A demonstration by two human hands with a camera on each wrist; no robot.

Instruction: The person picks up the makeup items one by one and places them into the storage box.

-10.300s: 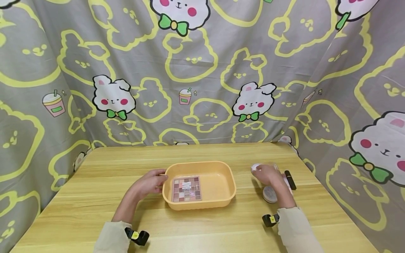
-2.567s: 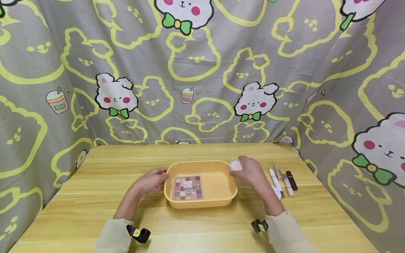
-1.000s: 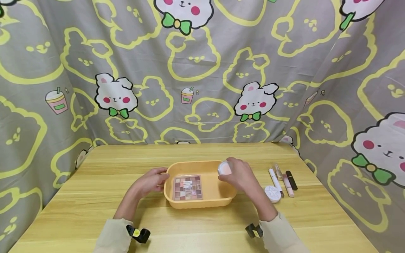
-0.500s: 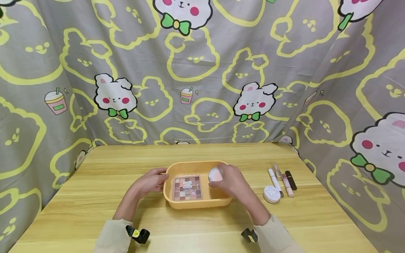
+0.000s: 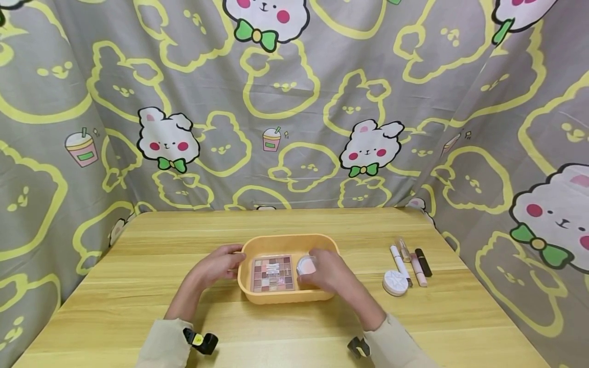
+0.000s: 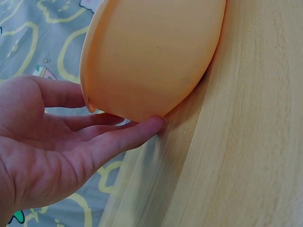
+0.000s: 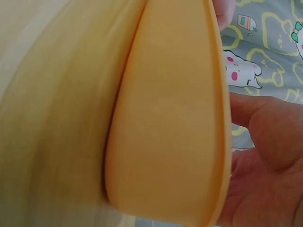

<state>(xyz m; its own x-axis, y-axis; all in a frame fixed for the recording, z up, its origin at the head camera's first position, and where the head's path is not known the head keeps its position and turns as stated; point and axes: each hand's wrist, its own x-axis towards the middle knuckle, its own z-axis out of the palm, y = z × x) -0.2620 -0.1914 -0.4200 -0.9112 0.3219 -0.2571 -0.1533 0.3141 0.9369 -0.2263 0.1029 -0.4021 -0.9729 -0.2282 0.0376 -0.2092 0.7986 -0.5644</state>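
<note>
My left hand (image 5: 220, 267) is at the left end of a yellow-orange plastic tray (image 5: 290, 295); in the left wrist view its fairly straight fingers touch the rim and outer wall. Inside the tray's left half lies an eyeshadow palette (image 5: 272, 274) with many coloured squares. My right hand (image 5: 329, 273) reaches into the right half, holding a round powder compact (image 5: 306, 266) with a pale pink face, tilted, close to the tray floor. Whether the compact touches the floor I cannot tell. In the right wrist view, the tray wall (image 7: 165, 113) hides the compact and most fingertips.
On the table's right are a white round compact (image 5: 395, 282), a white tube (image 5: 399, 260), a clear tube (image 5: 404, 250), a pink tube (image 5: 418, 270) and a black tube (image 5: 423, 262). A patterned curtain (image 5: 294, 112) hangs around the table (image 5: 257, 337).
The right hand has carried the powder compact from the table's right, over the tray's right rim, then left and down inside. The left hand has stayed at the tray's left end.
</note>
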